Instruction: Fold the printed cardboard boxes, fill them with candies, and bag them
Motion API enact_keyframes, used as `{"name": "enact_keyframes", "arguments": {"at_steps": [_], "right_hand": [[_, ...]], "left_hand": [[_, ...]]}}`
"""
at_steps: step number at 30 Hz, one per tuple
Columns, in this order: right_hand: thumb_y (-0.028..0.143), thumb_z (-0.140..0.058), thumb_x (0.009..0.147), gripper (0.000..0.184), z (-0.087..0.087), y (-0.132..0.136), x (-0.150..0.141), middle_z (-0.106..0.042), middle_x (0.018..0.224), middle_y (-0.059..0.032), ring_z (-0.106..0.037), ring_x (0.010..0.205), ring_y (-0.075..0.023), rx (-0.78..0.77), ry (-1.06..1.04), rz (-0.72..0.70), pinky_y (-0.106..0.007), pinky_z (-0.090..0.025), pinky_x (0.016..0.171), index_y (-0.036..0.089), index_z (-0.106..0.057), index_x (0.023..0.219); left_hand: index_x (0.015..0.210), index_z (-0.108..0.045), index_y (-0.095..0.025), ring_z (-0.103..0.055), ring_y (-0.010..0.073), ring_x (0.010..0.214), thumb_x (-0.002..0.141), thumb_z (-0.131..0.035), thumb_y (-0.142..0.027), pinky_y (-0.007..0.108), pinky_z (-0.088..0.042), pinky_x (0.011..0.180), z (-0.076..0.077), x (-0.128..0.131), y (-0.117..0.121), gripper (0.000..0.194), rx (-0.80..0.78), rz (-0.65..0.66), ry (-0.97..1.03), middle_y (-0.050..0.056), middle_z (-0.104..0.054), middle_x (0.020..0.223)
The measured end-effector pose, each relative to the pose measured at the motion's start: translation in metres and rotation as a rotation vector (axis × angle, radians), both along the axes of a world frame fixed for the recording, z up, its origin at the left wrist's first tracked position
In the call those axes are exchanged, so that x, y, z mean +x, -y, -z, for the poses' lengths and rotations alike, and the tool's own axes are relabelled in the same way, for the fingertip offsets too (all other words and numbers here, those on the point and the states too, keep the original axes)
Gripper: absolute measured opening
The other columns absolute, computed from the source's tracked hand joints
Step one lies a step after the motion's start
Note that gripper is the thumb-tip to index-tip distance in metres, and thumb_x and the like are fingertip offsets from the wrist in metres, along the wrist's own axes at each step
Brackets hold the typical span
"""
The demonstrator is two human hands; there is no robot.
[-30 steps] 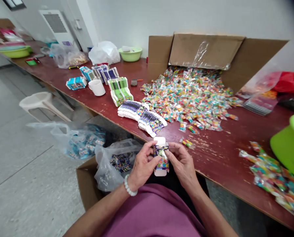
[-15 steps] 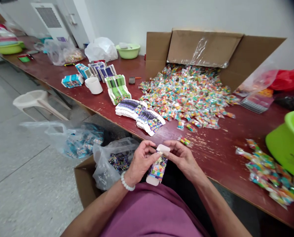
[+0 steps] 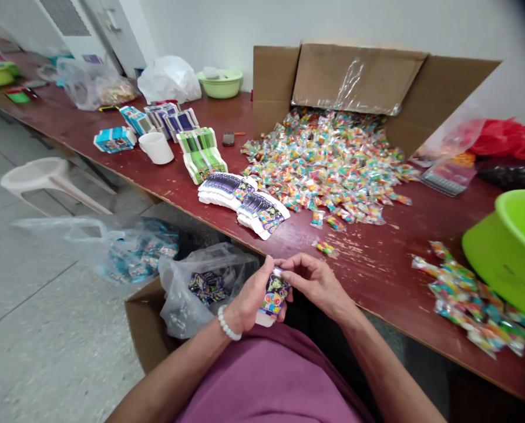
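A small purple printed carton (image 3: pixel 274 295) is held in front of my lap, just off the table's front edge. My left hand (image 3: pixel 248 298) wraps round it from the left, with fingertips showing at its right side. At the top end, the thumb and fingers of my right hand (image 3: pixel 319 284) pinch the flap, which is mostly hidden. The bottom flap of the carton sticks out pale. Ahead on the table lie fanned stacks of flat purple cartons (image 3: pixel 265 212). Wrapped candies (image 3: pixel 325 247) lie a little beyond my right hand.
A big heap of wrapped candies (image 3: pixel 333 167) spills from a cardboard box (image 3: pixel 359 76). A green basin (image 3: pixel 504 252) stands right beside a smaller candy pile (image 3: pixel 469 302). Green cartons (image 3: pixel 202 154) and a white mug (image 3: pixel 157 148) are at left. Below sits a plastic bag (image 3: pixel 174 299) of filled purple packs.
My left hand has shifted from pinching the carton's upper part to wrapping round its body. The top flap, upright before, is now folded down under my right fingers.
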State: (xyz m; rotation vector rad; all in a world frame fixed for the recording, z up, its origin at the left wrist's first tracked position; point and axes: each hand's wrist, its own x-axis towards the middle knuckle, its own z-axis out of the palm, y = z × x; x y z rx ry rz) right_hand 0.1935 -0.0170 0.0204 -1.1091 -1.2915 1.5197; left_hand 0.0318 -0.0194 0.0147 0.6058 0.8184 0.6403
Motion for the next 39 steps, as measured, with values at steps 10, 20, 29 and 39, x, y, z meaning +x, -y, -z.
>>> {"name": "enact_keyframes", "arguments": {"at_steps": [10, 20, 29, 39], "right_hand": [[0.036, -0.076, 0.082, 0.023, -0.008, -0.001, -0.007, -0.073, 0.102, -0.0069, -0.061, 0.047, -0.0098, 0.000, -0.124, 0.038, -0.024, -0.050, 0.042, 0.016, -0.065, 0.075], [0.029, -0.056, 0.097, 0.016, 0.013, 0.016, -0.005, -0.066, 0.101, -0.0070, -0.064, 0.085, -0.0177, 0.429, 0.425, -0.002, -0.030, -0.052, 0.076, 0.022, -0.070, 0.095], [0.036, -0.060, 0.089, 0.024, 0.040, -0.039, 0.073, -0.062, 0.102, -0.0149, -0.058, 0.098, -0.0314, 0.303, 1.170, 0.497, -0.042, -0.046, 0.084, 0.016, -0.067, 0.102], [0.036, -0.069, 0.081, 0.019, 0.040, -0.031, 0.070, -0.061, 0.078, -0.0018, -0.055, 0.073, -0.0201, 0.312, 0.969, 0.352, -0.030, -0.038, 0.067, 0.021, -0.057, 0.079]], "left_hand": [[0.143, -0.048, -0.017, -0.058, 0.0135, 0.042, 0.090, -0.029, -0.076, 0.020, -0.041, 0.039, 0.001, -0.007, -0.001, 0.081, 0.200, 0.107, -0.078, 0.002, -0.064, 0.063], [0.136, -0.051, -0.027, -0.060, 0.0130, 0.044, 0.086, -0.048, -0.072, 0.023, -0.046, 0.042, 0.018, 0.003, 0.006, 0.067, 0.006, -0.057, -0.097, -0.001, -0.064, 0.074], [0.103, -0.060, -0.016, -0.065, 0.0148, 0.079, 0.076, -0.078, -0.037, 0.025, -0.050, 0.072, 0.044, -0.039, 0.013, 0.038, -0.050, 0.024, -0.105, 0.008, -0.071, 0.094], [0.085, -0.069, -0.019, -0.053, 0.0117, 0.065, 0.062, -0.080, -0.028, 0.020, -0.041, 0.058, 0.028, -0.104, -0.030, 0.028, 0.358, 0.852, -0.512, -0.003, -0.063, 0.074]]}}
